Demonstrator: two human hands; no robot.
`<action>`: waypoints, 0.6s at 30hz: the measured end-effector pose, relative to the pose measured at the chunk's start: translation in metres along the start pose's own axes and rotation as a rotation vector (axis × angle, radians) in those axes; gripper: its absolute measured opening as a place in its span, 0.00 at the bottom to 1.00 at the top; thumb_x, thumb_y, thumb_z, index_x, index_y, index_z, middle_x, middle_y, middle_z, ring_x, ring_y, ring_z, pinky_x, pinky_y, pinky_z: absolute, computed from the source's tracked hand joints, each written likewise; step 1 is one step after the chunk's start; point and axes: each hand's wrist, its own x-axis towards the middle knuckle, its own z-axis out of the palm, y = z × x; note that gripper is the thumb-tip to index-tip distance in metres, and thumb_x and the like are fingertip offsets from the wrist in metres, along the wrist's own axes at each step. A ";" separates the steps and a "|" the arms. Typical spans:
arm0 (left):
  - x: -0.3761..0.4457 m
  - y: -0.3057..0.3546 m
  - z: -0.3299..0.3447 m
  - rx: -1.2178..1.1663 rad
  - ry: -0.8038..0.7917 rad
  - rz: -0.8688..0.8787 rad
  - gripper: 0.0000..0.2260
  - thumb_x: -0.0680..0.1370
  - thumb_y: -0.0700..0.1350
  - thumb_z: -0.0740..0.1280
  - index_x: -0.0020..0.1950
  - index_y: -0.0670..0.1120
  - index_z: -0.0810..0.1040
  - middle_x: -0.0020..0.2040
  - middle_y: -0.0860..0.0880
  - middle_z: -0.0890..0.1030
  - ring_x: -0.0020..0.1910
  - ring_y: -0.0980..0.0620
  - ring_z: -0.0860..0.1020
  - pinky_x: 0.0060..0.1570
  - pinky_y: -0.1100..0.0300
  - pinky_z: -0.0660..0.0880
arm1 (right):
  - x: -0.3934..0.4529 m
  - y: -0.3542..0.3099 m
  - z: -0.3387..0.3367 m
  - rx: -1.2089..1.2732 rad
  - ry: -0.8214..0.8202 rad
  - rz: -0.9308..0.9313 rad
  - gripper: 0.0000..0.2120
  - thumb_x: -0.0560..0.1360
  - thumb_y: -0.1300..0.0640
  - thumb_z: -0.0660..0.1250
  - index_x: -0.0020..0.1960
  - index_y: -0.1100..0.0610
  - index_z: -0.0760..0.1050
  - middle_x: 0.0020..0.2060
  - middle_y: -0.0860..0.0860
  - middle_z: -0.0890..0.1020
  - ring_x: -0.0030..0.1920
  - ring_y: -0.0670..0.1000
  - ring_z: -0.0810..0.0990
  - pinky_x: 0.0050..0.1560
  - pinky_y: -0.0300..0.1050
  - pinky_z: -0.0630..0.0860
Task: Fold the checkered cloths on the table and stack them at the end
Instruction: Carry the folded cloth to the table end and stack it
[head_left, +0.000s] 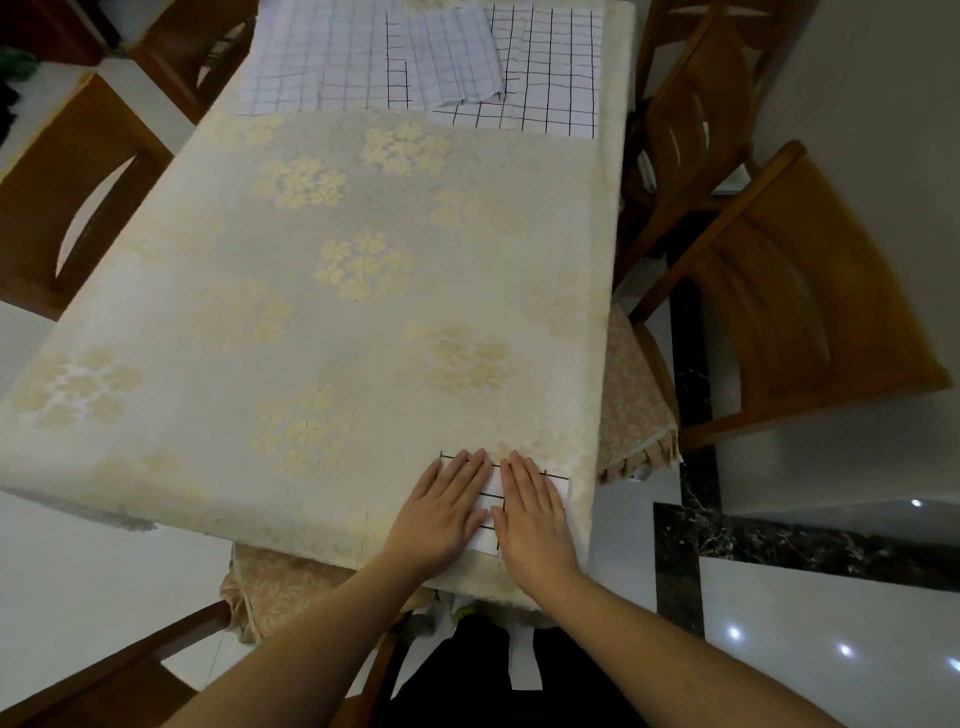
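A small folded white cloth with black grid lines (491, 500) lies at the near right corner of the table (291, 322). My left hand (441, 514) and my right hand (535, 512) press flat on it side by side, fingers straight, hiding most of it. At the far end lie unfolded checkered cloths: a white one with thin lines (311, 57) on the left, a bold-grid one (556, 73) on the right, and a folded fine-checked cloth (452, 57) on top between them.
The table wears a cream cloth with pale flower clusters. Wooden chairs stand around it: two on the left (78, 192), two on the right (810, 312), one tucked under the near edge (119, 670). Glossy floor tiles lie to the right.
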 end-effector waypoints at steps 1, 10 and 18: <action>0.000 0.000 0.002 0.001 -0.024 -0.006 0.26 0.84 0.56 0.47 0.80 0.45 0.53 0.80 0.48 0.53 0.79 0.49 0.53 0.75 0.49 0.51 | 0.000 0.001 0.005 -0.025 -0.035 0.012 0.29 0.79 0.45 0.50 0.74 0.59 0.67 0.74 0.54 0.68 0.74 0.51 0.60 0.73 0.47 0.50; -0.008 -0.015 -0.009 0.009 -0.135 -0.086 0.33 0.80 0.66 0.50 0.80 0.48 0.51 0.80 0.50 0.52 0.79 0.51 0.50 0.75 0.47 0.50 | -0.013 0.040 0.004 -0.152 -0.043 0.052 0.36 0.80 0.34 0.43 0.79 0.56 0.54 0.78 0.52 0.56 0.77 0.50 0.52 0.74 0.52 0.47; -0.019 -0.039 -0.022 0.048 -0.199 -0.068 0.41 0.76 0.72 0.49 0.80 0.48 0.49 0.80 0.50 0.49 0.79 0.49 0.49 0.74 0.47 0.48 | -0.015 0.057 -0.013 -0.195 -0.060 -0.039 0.39 0.74 0.29 0.34 0.76 0.50 0.30 0.76 0.44 0.32 0.74 0.43 0.29 0.69 0.44 0.22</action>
